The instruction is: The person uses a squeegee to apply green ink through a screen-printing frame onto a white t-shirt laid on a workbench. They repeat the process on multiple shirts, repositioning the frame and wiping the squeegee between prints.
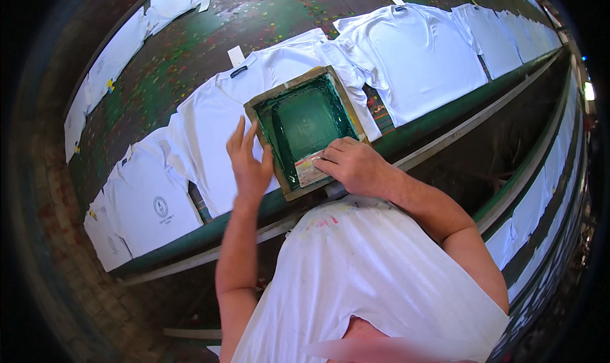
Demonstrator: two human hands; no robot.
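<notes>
A wooden-framed printing screen [307, 120] with green mesh lies on a white T-shirt [213, 124] spread over the table. My right hand [356, 166] grips a flat squeegee [309, 170] at the near end of the screen, inside the frame. Dark wet ink lines the inner edges of the frame. Beside the frame's left side, my left hand [250, 159] is raised with its fingers apart and holds nothing. Whether its fingertips touch the wood, I cannot tell.
Left of me lies a T-shirt with a round dark print [161, 207]. To the right are plain white T-shirts [416, 58] in a row. The long table [203, 45] is green and paint-spotted. Another table with white shirts [527, 210] stands across a gap at right.
</notes>
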